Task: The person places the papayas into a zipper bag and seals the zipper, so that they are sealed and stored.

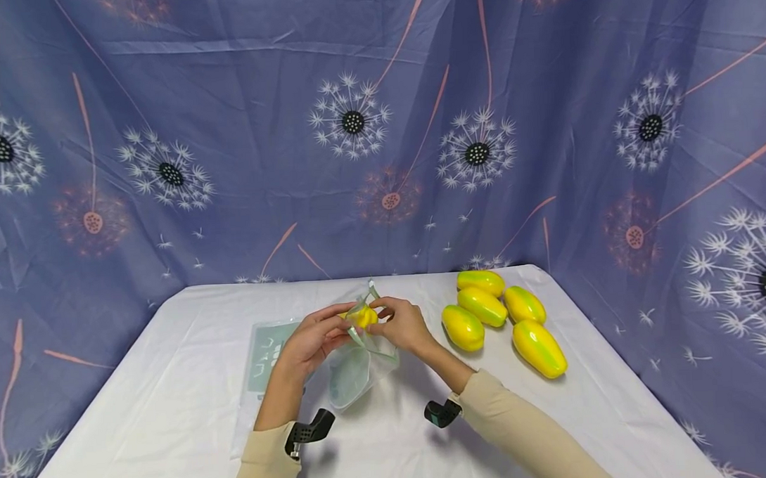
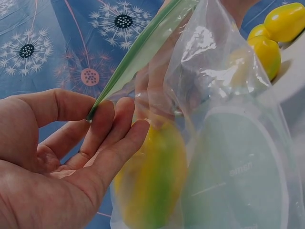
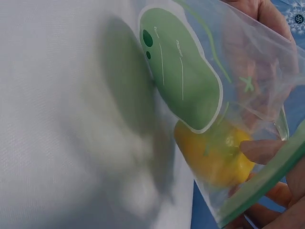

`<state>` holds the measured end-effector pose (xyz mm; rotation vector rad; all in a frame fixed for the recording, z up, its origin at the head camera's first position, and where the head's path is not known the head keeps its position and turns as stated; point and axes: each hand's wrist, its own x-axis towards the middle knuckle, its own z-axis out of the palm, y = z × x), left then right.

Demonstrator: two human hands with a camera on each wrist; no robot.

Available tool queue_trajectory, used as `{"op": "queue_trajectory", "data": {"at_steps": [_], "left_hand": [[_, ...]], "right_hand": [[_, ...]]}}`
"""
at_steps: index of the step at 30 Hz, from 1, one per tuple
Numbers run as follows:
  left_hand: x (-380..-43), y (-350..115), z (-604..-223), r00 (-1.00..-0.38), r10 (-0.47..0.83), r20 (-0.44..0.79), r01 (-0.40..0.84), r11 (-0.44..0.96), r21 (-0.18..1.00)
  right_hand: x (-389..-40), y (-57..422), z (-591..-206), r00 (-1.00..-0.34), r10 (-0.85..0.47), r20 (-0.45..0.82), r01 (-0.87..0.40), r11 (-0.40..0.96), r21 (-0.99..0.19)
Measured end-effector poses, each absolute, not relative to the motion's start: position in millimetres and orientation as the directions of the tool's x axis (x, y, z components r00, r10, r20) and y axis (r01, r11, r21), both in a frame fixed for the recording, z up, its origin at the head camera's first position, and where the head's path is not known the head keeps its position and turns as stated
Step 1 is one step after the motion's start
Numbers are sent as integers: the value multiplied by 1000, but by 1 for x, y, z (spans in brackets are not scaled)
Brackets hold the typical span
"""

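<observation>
A clear zip bag [image 1: 350, 379] with a green rim and a pale green label hangs between the two hands over the table. My left hand [image 1: 307, 341] pinches the bag's green rim between thumb and fingers, plain in the left wrist view. Inside the bag's mouth is a yellow papaya [image 2: 157, 181] with a green stripe. My right hand [image 1: 404, 328] reaches into the opening, its fingers holding the stem end of the papaya. Through the film in the right wrist view, a fingertip [image 3: 259, 151] touches the fruit; part of that hand is hidden by the rim.
Several more yellow-green papayas [image 1: 482, 306] lie grouped on the right of the white-covered table [image 1: 141, 388]. Flat green-printed bags [image 1: 265, 355] lie left of centre, partly behind the left hand. A blue dandelion-print curtain [image 1: 259, 131] surrounds the table's back and sides.
</observation>
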<state>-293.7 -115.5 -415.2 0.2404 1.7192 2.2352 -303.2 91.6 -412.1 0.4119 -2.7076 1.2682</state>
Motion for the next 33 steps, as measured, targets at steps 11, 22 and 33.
{"op": "queue_trajectory", "data": {"at_steps": [11, 22, 33], "left_hand": [[-292, -117, -416, -947, 315, -69, -163, -280, 946], [-293, -120, -415, -953, 297, -66, -153, -278, 948], [-296, -117, -413, -945, 320, -59, -153, -277, 949]], "right_hand": [[-302, 121, -392, -971, -142, 193, -239, 655, -717], [-293, 173, -370, -984, -136, 117, -179, 687, -704], [-287, 230, -378, -991, -102, 90, -136, 717, -684]]}}
